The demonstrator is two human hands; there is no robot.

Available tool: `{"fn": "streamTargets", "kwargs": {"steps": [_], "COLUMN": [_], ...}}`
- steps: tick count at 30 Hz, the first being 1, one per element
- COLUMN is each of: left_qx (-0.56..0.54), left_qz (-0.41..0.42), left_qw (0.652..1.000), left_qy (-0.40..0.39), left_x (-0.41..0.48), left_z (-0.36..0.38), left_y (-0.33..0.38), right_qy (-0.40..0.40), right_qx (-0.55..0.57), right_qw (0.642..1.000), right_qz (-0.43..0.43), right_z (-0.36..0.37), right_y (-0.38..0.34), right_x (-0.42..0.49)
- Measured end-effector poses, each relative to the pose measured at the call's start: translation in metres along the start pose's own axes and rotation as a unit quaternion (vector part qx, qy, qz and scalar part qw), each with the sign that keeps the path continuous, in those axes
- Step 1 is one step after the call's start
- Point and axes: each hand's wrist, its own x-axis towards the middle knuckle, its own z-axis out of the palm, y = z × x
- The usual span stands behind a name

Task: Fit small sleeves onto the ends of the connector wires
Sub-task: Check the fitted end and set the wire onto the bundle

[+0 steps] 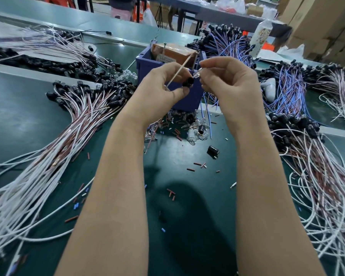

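Pinching black connector [188,83], clear piece [196,74]

We see a matt, dark-green desk [28,108] with a smooth surface. The bin [147,66] is smooth blue plastic, and the box [173,51] inside it is dull brown cardboard. The wires [54,156] wear smooth white and reddish plastic insulation. The cap [188,83] is glossy black plastic. The bulb [196,75] is clear and shiny, glass or plastic we cannot tell.

bin [145,65] on table [24,120] | bundle 1 [72,132] left of bin | bundle 2 [315,160] right | sleeves [191,169] before bin
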Motion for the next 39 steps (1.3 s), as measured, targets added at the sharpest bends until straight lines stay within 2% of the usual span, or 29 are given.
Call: {"fn": "streamTargets", "kwargs": {"steps": [14, 18, 23, 27, 33, 39], "left_qx": [0.04, 0.041, 0.035, 0.056, 0.096, 0.067], "left_qz": [0.015, 0.016, 0.044, 0.058, 0.046, -0.012], "left_qw": [0.999, 0.999, 0.998, 0.997, 0.994, 0.996], "left_qy": [-0.001, 0.001, 0.021, 0.019, 0.036, 0.049], "left_x": [0.003, 0.003, 0.002, 0.001, 0.002, 0.004], "left_z": [0.007, 0.01, 0.011, 0.015, 0.019, 0.021], "left_y": [-0.005, -0.007, 0.0, 0.007, 0.011, 0.005], "right_qy": [-0.02, -0.017, 0.023, 0.029, 0.029, 0.046], "right_qx": [-0.216, -0.202, -0.091, -0.062, -0.049, -0.096], "right_qw": [0.975, 0.979, 0.995, 0.997, 0.996, 0.993], "right_qz": [-0.043, -0.029, 0.016, 0.045, 0.064, 0.054], "right_z": [-0.001, -0.003, -0.006, -0.008, -0.003, 0.007], "right_y": [-0.005, -0.004, 0.0, 0.003, 0.008, 0.012], "right_x": [-0.001, 0.0, 0.001, 0.001, 0.001, 0.001]}}
